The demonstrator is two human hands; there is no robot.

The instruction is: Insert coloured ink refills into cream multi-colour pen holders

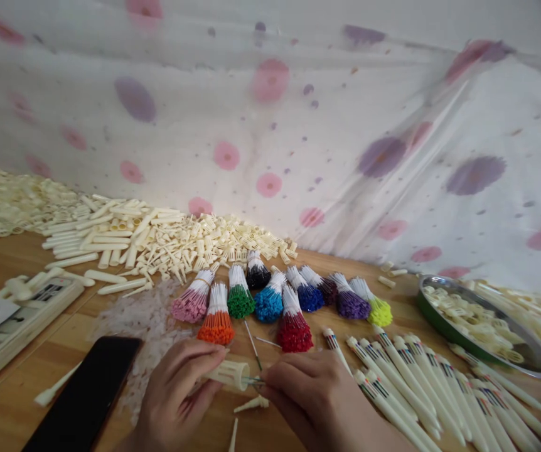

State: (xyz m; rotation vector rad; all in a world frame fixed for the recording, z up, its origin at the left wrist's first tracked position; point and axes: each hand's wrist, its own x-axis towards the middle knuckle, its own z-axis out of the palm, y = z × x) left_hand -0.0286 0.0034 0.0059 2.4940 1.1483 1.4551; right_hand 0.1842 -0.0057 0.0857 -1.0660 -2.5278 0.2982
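My left hand (174,392) is closed round a cream plastic pen barrel (229,373), held sideways with its open end pointing right. My right hand (312,392) is pinched on thin refill sticks (253,380) at that open end. A loose thin refill (252,344) lies on the wooden table (39,358) just beyond my hands. Behind it stand bundles of coloured refills: pink (191,302), orange (216,321), green (240,296), red (294,326), blue (268,301), purple (349,300) and yellow-green (378,307). A small cream cone tip (251,405) lies under my hands.
A black phone (86,395) lies at my left. Several assembled cream pens (416,376) lie in a row at the right, beside a metal bowl (524,358) of cream parts. Heaps of cream barrels and caps (133,235) fill the back left. A power strip (11,314) sits far left.
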